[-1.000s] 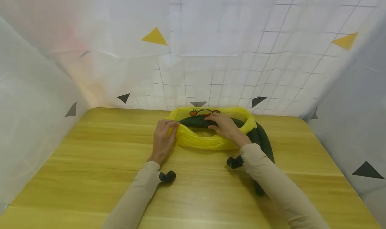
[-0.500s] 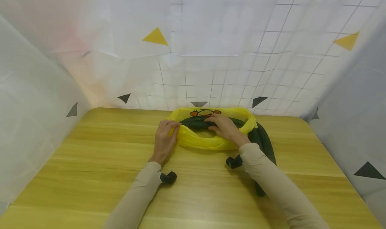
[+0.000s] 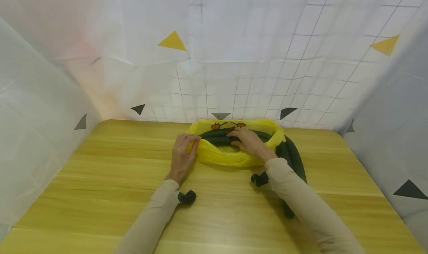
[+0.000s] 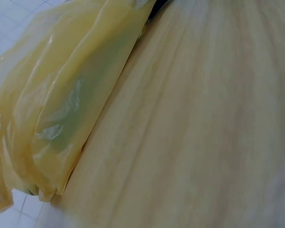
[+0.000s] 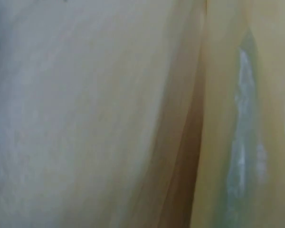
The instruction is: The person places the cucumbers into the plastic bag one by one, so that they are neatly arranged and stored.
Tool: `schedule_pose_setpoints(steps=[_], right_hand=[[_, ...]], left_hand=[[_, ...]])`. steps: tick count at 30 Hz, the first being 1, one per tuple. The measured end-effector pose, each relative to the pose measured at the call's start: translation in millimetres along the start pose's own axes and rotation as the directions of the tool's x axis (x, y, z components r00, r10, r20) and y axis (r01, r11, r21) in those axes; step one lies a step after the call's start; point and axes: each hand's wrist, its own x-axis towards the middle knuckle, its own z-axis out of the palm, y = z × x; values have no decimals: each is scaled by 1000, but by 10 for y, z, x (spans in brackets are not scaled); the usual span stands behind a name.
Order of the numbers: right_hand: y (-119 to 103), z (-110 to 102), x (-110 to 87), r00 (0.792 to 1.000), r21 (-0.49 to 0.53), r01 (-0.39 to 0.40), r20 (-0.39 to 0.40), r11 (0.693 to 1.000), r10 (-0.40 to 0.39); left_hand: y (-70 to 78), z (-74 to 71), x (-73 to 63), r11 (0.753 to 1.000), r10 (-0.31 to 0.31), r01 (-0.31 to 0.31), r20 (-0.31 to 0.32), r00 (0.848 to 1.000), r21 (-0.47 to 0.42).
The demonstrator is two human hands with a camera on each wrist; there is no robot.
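"What stood around the work?"

"White sheets (image 3: 224, 42) with triangles and grid lines rose behind the wooden table (image 3: 100, 190). Loose cucumbers (image 3: 295, 157) lay just right of the yellow bag (image 3: 227, 159), and the right sleeve (image 3: 301, 205) crossed in front, hiding part of them."

"And the ones inside?"

"Two bagged cucumbers (image 3: 215, 140) lay side by side in the bag's open mouth, running from near the left hand (image 3: 182, 155) to beneath the right hand (image 3: 249, 140) and past it. The left pinched the bag's left rim; the right reached over the near rim, its fingers and thumb gripping the nearer cucumber."

"Any change?"

"A second earlier, only one cucumber showed clearly in there. Both hands had barely moved since."
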Motion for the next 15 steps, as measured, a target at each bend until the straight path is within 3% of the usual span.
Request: schedule_pose_setpoints(steps=[15], right_hand=[[17,57,-7,1000,12,-3,12,1000,3]], left_hand=[[30,-5,5,1000,-20,20,11,1000,-2]])
